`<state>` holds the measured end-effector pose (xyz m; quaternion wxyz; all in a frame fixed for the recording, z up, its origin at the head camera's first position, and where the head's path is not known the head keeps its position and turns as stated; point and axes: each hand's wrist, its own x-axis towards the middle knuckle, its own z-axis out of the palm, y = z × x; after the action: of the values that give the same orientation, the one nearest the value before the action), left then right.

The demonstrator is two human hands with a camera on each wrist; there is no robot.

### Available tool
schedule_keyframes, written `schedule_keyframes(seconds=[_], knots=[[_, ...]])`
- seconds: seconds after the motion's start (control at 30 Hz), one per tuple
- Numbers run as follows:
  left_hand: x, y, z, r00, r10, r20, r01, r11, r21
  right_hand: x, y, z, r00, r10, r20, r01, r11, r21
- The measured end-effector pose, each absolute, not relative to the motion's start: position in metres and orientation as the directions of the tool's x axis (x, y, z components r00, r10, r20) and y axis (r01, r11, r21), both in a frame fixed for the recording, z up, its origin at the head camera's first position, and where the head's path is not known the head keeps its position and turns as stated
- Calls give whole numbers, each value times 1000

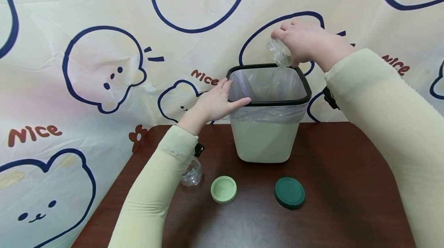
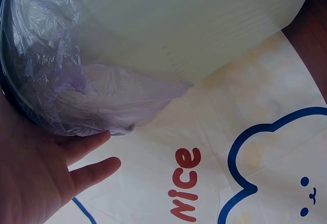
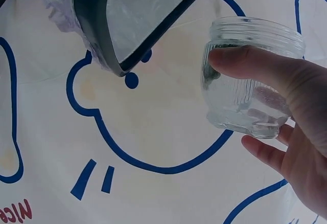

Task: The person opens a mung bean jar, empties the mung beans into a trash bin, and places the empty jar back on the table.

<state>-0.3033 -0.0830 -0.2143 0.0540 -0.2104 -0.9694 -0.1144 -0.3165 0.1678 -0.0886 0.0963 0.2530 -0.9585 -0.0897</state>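
Note:
My right hand (image 1: 305, 44) grips a clear glass jar (image 1: 278, 52) above the far right rim of a pale green trash bin (image 1: 265, 140). Seen from the right wrist, the thumb lies across the jar's side below its threaded, lidless mouth. A dark green patch (image 3: 212, 73) shows in or on the glass; I cannot tell which. My left hand (image 1: 213, 103) rests at the bin's left rim, its fingers spread and the thumb over the front edge. A thin plastic liner (image 2: 107, 91) folds over the black rim and hangs down outside.
On the brown table (image 1: 249, 225), a light green lid (image 1: 223, 189) and a dark green lid (image 1: 289, 191) lie in front of the bin. Another glass jar (image 1: 192, 175) stands partly behind the left forearm. A cartoon-printed cloth (image 1: 104, 124) hangs behind the table.

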Motion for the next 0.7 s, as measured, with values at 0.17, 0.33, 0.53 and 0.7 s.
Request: schedule_keyframes(seconds=[0.17,0.33,0.53,0.7], knots=[[-303,-83,-215,-905,401,142,424,882,205,-315,169,-88,-853,-503,140,-468,856,221],[-303,-82,-215,-902,407,146,430,881,199,-315,169,-85,-844,-504,181,-460,856,238],[-303,-80,-215,-904,401,149,425,883,202,-316,168,-88,-856,-502,125,-466,852,238],[-303,-79,-215,-902,402,155,427,884,191,-317,171,-92,-862,-491,127,-454,859,237]])
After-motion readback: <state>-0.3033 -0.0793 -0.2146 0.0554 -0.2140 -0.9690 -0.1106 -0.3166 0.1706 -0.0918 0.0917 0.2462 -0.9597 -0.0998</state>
